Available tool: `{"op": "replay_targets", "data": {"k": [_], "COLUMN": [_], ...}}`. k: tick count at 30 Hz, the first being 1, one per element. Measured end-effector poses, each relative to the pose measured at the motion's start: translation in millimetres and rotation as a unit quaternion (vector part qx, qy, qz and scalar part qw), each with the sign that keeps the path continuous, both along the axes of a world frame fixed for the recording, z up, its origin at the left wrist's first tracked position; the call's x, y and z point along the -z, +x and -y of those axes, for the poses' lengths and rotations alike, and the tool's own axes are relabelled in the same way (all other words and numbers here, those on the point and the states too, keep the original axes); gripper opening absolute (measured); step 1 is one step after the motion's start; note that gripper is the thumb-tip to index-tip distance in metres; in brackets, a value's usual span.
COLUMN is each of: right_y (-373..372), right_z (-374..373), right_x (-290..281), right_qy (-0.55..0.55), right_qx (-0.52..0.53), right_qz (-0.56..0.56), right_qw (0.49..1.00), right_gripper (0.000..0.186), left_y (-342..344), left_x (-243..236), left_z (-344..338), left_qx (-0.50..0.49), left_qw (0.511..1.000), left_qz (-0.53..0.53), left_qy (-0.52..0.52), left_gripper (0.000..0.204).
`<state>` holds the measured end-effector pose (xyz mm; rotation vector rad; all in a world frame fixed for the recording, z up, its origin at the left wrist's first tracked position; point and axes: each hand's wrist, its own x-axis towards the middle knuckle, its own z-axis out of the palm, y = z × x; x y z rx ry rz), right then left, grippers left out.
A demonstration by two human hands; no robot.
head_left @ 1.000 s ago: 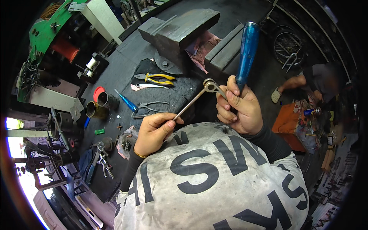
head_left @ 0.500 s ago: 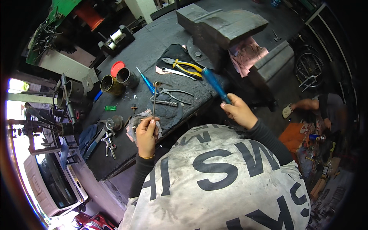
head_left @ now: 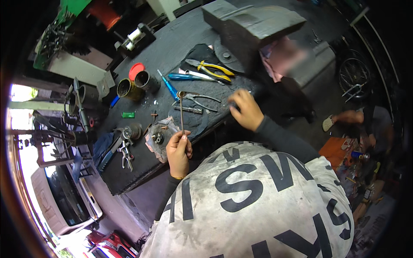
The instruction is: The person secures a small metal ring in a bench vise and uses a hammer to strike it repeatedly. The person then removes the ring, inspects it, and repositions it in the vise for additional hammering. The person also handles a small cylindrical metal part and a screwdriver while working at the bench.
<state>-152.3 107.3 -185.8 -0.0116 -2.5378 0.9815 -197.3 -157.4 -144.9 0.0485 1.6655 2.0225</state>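
Observation:
My left hand (head_left: 178, 152) is closed round the lower end of a slim metal wrench (head_left: 182, 115), whose ringed head points up over the bench. My right hand (head_left: 247, 111) hovers at the bench's front edge, fingers loosely bent and apart, with nothing visible in it. Beyond it lie yellow-and-black pliers (head_left: 221, 69), and next to them a blue-handled tool (head_left: 185, 77) rests across another wrench (head_left: 204, 76). Bare metal pliers (head_left: 202, 101), a blue pen-like tool (head_left: 167, 84) and a metal shaft (head_left: 189, 110) lie near the wrench's head. A stained rag (head_left: 155, 146) with small metal parts sits beside my left hand.
A big bench vise (head_left: 258, 26) with a pink cloth (head_left: 279, 58) in it stands at the far right. Two cans (head_left: 131, 89), a red lid (head_left: 137, 69) and a green lighter (head_left: 128, 115) are at the left. Another person (head_left: 374, 124) is low at the right.
My right hand has let go of the blue-handled tool, now lying on the bench by the yellow pliers, and has drawn leftward. My left hand still grips the wrench.

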Motion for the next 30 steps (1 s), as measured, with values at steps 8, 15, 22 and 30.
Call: {"op": "replay_targets", "data": {"k": [8, 15, 22, 30], "right_y": [316.0, 647.3, 801.5, 807.7], "right_z": [-88.5, -53.2, 223.7, 283.9], "right_x": [191.0, 175.8, 306.7, 282.4], "right_qy": [-0.213, -0.478, -0.343, -0.648], "right_qx": [0.290, 0.704, 0.838, 0.748], "right_qz": [0.378, 0.078, 0.305, 0.074], "right_qw": [0.853, 0.519, 0.296, 0.123], "right_gripper": [0.021, 0.017, 0.030, 0.025], "left_y": [56.8, 183.7, 394.8, 433.9], "left_x": [-29.4, 5.2, 50.4, 177.6], "left_z": [-92.6, -223.7, -366.6, -425.0], "left_qx": [0.309, 0.563, 0.724, 0.703], "left_qw": [0.944, 0.805, 0.656, 0.598], "left_qz": [-0.113, -0.160, -0.175, -0.236], "left_qy": [-0.028, -0.095, -0.123, -0.304], "left_gripper": [0.020, 0.020, 0.018, 0.019]}}
